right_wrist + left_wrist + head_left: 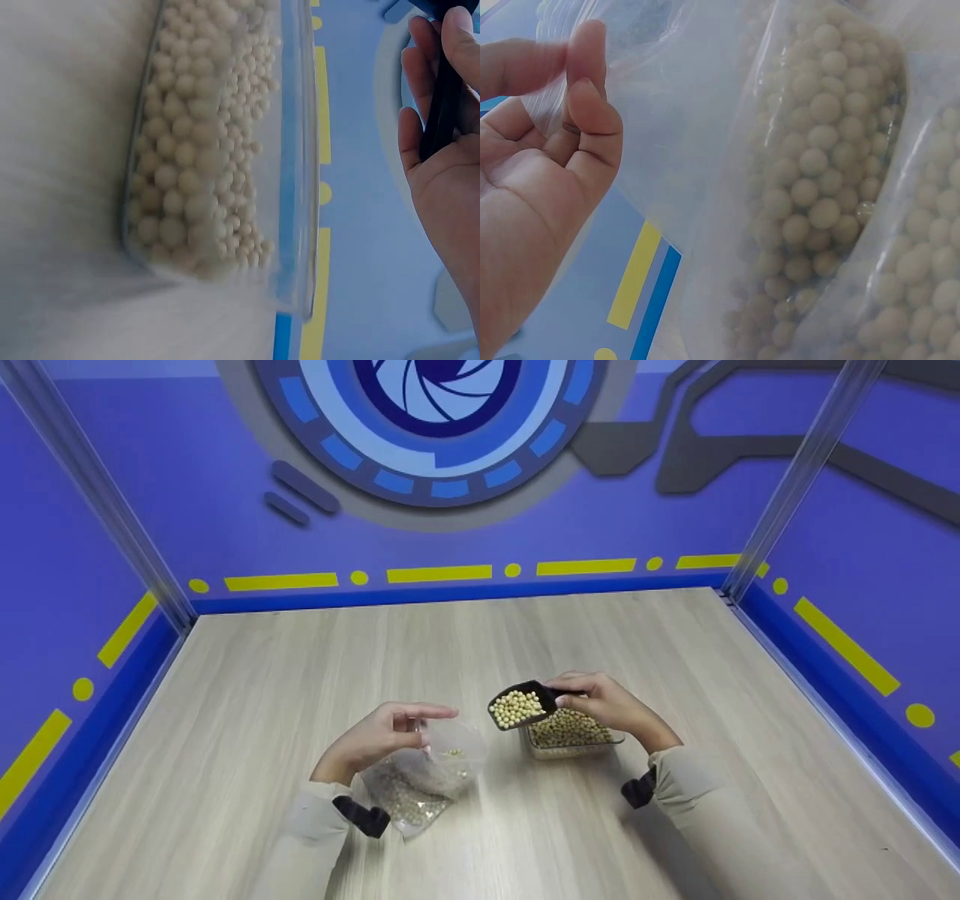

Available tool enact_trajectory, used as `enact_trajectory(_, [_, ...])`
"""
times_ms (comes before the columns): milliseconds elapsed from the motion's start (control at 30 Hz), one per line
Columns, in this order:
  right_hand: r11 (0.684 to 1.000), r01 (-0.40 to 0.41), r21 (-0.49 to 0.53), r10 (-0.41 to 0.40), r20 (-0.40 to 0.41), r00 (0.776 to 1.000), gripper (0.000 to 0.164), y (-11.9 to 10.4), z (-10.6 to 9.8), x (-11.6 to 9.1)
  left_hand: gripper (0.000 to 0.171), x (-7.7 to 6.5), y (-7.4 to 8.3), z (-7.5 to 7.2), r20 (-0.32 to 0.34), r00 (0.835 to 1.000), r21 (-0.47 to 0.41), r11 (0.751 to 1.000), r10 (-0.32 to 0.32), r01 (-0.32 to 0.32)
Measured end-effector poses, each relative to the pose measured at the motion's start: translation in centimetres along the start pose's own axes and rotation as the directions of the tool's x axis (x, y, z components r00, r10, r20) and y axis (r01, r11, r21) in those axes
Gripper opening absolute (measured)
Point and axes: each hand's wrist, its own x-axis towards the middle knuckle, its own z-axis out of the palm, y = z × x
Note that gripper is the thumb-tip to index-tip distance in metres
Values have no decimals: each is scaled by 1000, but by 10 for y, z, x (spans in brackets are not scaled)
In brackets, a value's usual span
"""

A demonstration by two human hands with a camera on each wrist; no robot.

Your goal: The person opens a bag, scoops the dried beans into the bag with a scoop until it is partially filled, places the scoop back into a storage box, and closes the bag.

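Observation:
My left hand [377, 737] pinches the rim of a clear zip bag [420, 791], its mouth spread toward the right. Pale round beans fill the lower part of the bag [810, 187] in the left wrist view. In my right hand [611, 706] is the handle of a black scoop [553, 694], which carries a heap of the same pale beans [516, 709]. The scoop is held above the left side of a clear rectangular container [574, 751], apart from the bag's mouth. Beans [180, 150] lie inside that container, seen through its wall in the right wrist view.
The container stands on a light wood-grain table [315, 660], to the right of the bag. Blue printed panels [450, 536] with yellow marks wall in the back and both sides. Metal corner posts [787, 495] rise at the rear. Black straps [361, 816] circle both wrists.

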Motion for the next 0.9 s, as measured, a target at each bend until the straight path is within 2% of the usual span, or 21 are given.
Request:
enact_trajectory(233, [999, -33, -37, 34, 33, 999, 30, -37, 8, 7, 44, 0, -1, 0, 12, 1000, -11, 1000, 16, -16])
enact_trajectory(300, [999, -32, -40, 34, 44, 998, 30, -39, 12, 9, 44, 0, -1, 0, 15, 1000, -15, 1000, 22, -22])
enact_trajectory(533, [999, -35, -24, 37, 63, 997, 31, -14, 25, 20, 44, 0, -2, -1, 13, 1000, -17, 1000, 16, -16])
enact_trajectory(767, [998, 37, -43, -32, 102, 994, 31, -10, 30, 25, 45, 1, -2, -1, 8, 1000, -7, 1000, 15, -15])
enact_trajectory(900, [997, 45, -61, -38, 110, 993, 31, -13, 32, 26, 45, 0, -1, -1, -3, 1000, 17, 1000, 17, -17])
